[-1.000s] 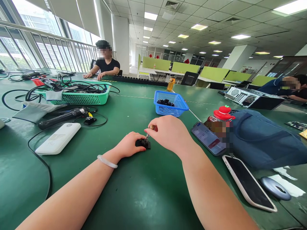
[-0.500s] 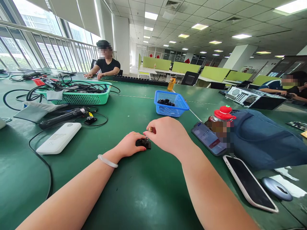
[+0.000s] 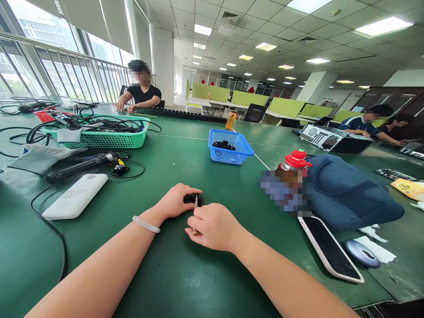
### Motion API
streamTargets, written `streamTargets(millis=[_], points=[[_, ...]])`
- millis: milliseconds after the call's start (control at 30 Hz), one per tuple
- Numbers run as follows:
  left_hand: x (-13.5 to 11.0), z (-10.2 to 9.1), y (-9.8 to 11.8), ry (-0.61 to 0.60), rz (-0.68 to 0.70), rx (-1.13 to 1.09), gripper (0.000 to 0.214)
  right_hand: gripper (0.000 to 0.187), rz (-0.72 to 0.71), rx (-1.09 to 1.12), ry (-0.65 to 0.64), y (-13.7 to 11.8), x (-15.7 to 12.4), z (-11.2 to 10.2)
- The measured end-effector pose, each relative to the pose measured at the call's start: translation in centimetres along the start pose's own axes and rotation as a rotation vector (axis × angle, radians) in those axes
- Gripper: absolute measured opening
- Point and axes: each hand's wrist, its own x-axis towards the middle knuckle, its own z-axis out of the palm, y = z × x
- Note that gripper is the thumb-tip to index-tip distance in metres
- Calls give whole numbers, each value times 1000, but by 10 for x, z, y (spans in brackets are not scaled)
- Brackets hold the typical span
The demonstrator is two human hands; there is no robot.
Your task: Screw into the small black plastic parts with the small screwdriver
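Observation:
On the green table, my left hand [image 3: 177, 201] is closed on a small black part [image 3: 200, 202], with thumb and fingers at its near and far sides. What kind of part it is cannot be made out. My right hand [image 3: 213, 226], just nearer to me, is wrapped round a slim screwdriver [image 3: 196, 201]. Its silver shaft points away from me, with the tip at the black part. The brownish handle end [image 3: 195, 232] shows below my fingers; the rest of the handle is hidden.
Beyond my hands stands a blue basket [image 3: 231, 160] of small black parts. To the left are a white power bank [image 3: 75, 195] and a green basket [image 3: 109, 140] of cables. At right lie a phone [image 3: 331, 247], a mouse [image 3: 362, 254] and a blue bag [image 3: 351, 190]. A person [image 3: 143, 92] sits across the table.
My right hand has come from the far side of the black part to its near side, and the screwdriver shaft now shows against it. My left hand keeps its hold. The view has shifted slightly.

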Motion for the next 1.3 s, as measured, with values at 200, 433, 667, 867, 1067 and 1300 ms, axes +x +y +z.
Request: streamTargets(millis=[200, 433, 667, 867, 1067, 1300], points=[[0, -3, 7, -9, -48, 20, 43, 20, -79, 34, -60, 1, -13, 27], [2, -3, 12, 7, -32, 32, 41, 14, 140, 334, 26, 2, -13, 22], [1, -4, 16, -15, -23, 68, 39, 19, 313, 544, 132, 5, -17, 16], [0, 0, 16, -23, -5, 41, 36, 18, 318, 514, -30, -1, -18, 19], [-1, -1, 20, -24, -11, 71, 36, 27, 292, 517, -107, -1, -16, 19], [-1, 0, 18, -21, -12, 71, 36, 28, 320, 555, -128, 1, -17, 19]])
